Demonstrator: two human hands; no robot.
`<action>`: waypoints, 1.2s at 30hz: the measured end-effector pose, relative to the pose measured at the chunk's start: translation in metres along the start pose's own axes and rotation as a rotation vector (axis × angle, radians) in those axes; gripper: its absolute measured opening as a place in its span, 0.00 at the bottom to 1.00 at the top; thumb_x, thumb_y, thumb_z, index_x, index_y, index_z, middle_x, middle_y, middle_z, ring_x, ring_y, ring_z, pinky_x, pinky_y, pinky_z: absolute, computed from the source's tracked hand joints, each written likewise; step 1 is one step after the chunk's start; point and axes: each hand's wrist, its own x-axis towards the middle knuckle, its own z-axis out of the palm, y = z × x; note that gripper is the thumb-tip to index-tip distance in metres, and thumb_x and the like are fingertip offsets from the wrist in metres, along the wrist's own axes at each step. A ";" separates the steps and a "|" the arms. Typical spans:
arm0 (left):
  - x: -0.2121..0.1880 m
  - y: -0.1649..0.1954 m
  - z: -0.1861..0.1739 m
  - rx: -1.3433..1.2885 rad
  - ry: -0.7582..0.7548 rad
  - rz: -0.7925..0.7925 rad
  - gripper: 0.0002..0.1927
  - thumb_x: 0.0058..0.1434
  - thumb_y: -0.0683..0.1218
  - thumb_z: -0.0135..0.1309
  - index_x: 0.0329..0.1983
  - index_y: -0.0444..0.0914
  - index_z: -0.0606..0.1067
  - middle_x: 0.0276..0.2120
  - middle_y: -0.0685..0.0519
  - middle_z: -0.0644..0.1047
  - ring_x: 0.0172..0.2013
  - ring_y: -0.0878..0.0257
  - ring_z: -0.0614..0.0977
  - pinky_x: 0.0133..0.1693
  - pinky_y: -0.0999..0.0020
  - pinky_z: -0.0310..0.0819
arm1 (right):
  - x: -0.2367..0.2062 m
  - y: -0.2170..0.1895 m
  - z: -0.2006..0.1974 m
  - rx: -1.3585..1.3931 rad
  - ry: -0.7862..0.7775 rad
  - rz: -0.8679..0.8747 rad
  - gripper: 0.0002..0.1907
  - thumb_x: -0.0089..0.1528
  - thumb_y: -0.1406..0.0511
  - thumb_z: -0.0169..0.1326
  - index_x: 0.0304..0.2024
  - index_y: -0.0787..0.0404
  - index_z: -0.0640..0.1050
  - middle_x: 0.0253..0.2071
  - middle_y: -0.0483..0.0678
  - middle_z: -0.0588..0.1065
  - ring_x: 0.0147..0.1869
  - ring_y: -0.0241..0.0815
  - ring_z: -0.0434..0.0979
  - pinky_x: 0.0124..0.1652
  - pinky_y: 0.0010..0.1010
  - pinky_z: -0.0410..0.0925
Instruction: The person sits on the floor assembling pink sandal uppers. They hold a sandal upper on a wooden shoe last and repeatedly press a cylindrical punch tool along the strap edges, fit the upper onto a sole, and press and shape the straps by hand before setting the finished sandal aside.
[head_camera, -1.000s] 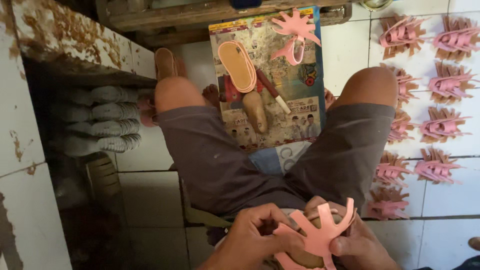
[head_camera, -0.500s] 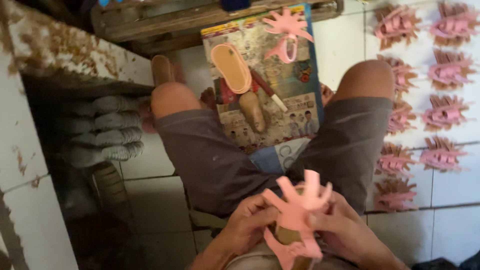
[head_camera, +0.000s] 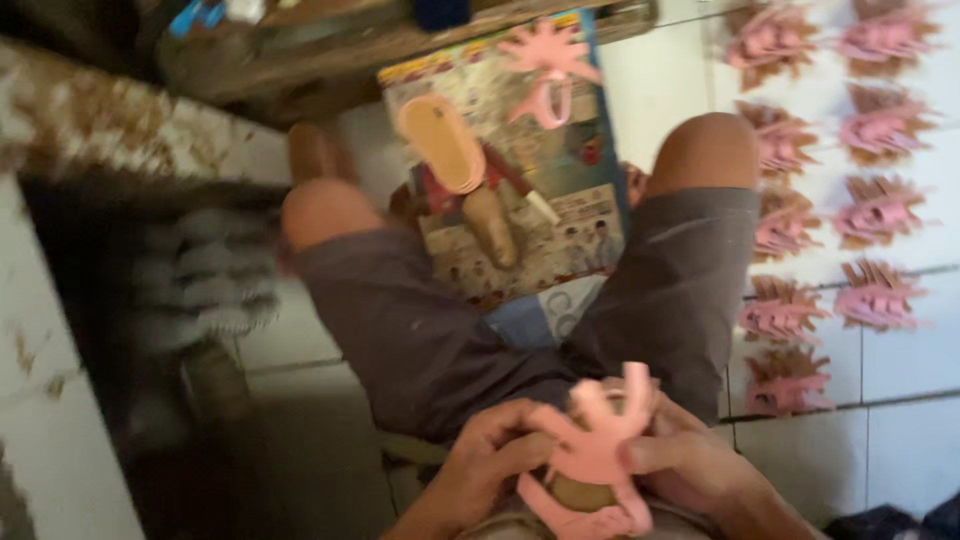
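Both hands are down low in the lap, right at the bottom of the head view, working one pink cut-out piece (head_camera: 597, 450) with long finger-like strips sticking out of it. The left hand (head_camera: 480, 470) has its fingers curled in and closed on the left side of that pink piece, thumb pressing near the middle. The right hand (head_camera: 690, 465) is wrapped round the other side, fingers bent and tight against it. There's something tan and rounded (head_camera: 580, 490) tucked under the pink piece between the two hands; it's blurry, so I can't tell exactly what it is or which fingers actually touch it. The person sits in grey shorts (head_camera: 440, 330), knees apart. Between the knees on the floor lies a colourful printed sheet (head_camera: 560, 250), with a tan sole-shaped piece (head_camera: 442, 143) and another pink cut-out (head_camera: 548, 55) on top of it. Off to the right, rows of pink-and-brown stacks (head_camera: 880, 210) of the same sort of cut-outs sit on the white tiled floor (head_camera: 900, 360), well apart from the hands.
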 end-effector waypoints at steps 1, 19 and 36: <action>0.000 0.001 0.003 0.021 -0.030 0.035 0.10 0.69 0.46 0.56 0.46 0.34 0.77 0.38 0.50 0.78 0.37 0.66 0.78 0.41 0.67 0.74 | -0.004 0.003 -0.008 0.012 0.016 0.030 0.41 0.47 0.61 0.69 0.60 0.63 0.67 0.60 0.59 0.73 0.60 0.54 0.76 0.58 0.48 0.68; 0.023 -0.003 -0.018 -0.203 -0.012 0.115 0.20 0.68 0.46 0.53 0.60 0.31 0.71 0.49 0.45 0.79 0.47 0.58 0.82 0.49 0.61 0.77 | 0.026 -0.012 0.031 -0.235 0.304 -0.044 0.31 0.55 0.69 0.61 0.60 0.72 0.71 0.51 0.56 0.78 0.52 0.45 0.79 0.48 0.40 0.74; 0.009 0.003 0.008 0.107 -0.086 0.089 0.06 0.72 0.43 0.53 0.45 0.34 0.75 0.35 0.57 0.76 0.35 0.73 0.74 0.38 0.74 0.69 | -0.002 0.012 -0.020 -0.022 -0.070 -0.134 0.35 0.54 0.58 0.72 0.53 0.72 0.70 0.52 0.57 0.71 0.57 0.52 0.74 0.55 0.45 0.69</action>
